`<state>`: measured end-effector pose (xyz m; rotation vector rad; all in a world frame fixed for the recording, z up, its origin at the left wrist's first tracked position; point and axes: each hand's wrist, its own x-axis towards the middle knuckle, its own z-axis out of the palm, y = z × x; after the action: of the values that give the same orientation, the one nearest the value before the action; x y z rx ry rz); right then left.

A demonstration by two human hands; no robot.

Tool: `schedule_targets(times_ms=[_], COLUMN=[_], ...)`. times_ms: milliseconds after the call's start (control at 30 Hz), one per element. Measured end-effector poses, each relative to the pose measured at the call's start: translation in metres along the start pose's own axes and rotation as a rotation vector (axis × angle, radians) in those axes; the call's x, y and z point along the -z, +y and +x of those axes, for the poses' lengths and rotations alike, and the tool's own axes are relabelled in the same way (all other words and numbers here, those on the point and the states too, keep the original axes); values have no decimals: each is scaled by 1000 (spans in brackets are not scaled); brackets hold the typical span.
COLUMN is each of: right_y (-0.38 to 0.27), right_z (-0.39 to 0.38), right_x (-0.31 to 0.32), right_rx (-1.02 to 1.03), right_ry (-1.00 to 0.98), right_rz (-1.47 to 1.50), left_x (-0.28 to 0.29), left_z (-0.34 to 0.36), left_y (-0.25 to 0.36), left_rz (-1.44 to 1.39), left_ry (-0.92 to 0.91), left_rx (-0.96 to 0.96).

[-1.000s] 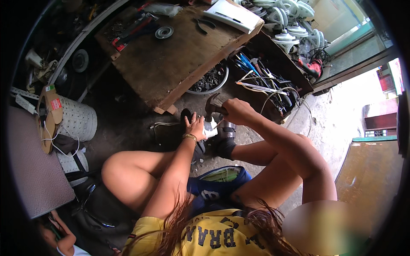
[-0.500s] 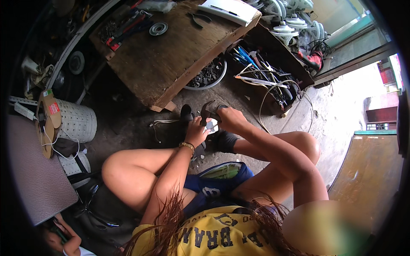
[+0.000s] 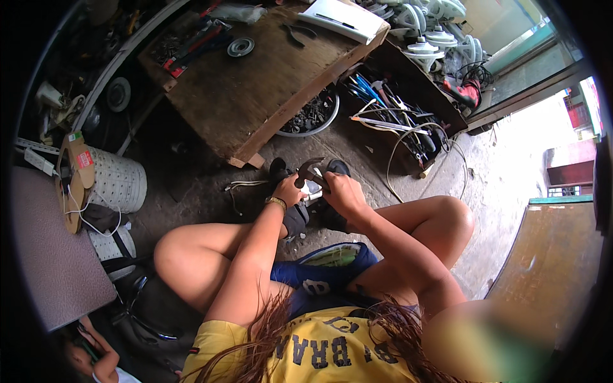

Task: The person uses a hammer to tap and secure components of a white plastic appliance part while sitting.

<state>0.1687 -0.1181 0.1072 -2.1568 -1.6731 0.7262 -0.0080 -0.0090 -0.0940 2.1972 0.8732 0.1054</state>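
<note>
Low between my feet, my right hand [image 3: 345,196] is closed round the handle of a claw hammer [image 3: 309,171]. The hammer's dark metal head is over a small white piece [image 3: 311,190] and beside the fingers of my left hand [image 3: 289,191]. Those left fingers are bent at the white piece's left edge and seem to grip it; the hammer hides part of it. Its exact kind cannot be made out. Dark shoes [image 3: 337,167] flank both hands.
Ahead stands a wooden table [image 3: 255,83] with pliers [image 3: 299,34] and a metal disc [image 3: 241,46]. A metal basin [image 3: 329,115] of dark parts and a wooden tool box [image 3: 421,169] are beyond my feet. A perforated white drum [image 3: 121,182] stands left; another person [image 3: 105,357] is at lower left.
My right hand has come down closer to my body with the hammer, whose head stays over the white piece. The left hand has shifted slightly left and away from me.
</note>
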Motion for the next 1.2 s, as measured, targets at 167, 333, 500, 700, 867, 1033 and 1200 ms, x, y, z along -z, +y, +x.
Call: schedule_targets(times_ms=[167,333,500,700,867,1033,1200], right_y=[-2,11,7,10,8,25,22], right_z=[3,-6,-7,-10,-21,-29,-30], right_x=[-1,-2,-4,18,72,56,56], right_rx=[22,14,-27,-37,-34,-109,-17], right_ry=[16,64,122,153,240,234,205], right_rz=[-13,8,99,251,493,535,421], left_x=[-3,27,40,32,33,39,41], left_z=[2,-11,-12,-13,-9,-8,-10], left_y=[5,66,82,69,67,72,77], left_rz=[64,149,-55,-57,-145,-123,-121], left_ry=[11,326,96,128,189,199,157], left_rx=[-10,-392,-336,-266,-273,-269,-298])
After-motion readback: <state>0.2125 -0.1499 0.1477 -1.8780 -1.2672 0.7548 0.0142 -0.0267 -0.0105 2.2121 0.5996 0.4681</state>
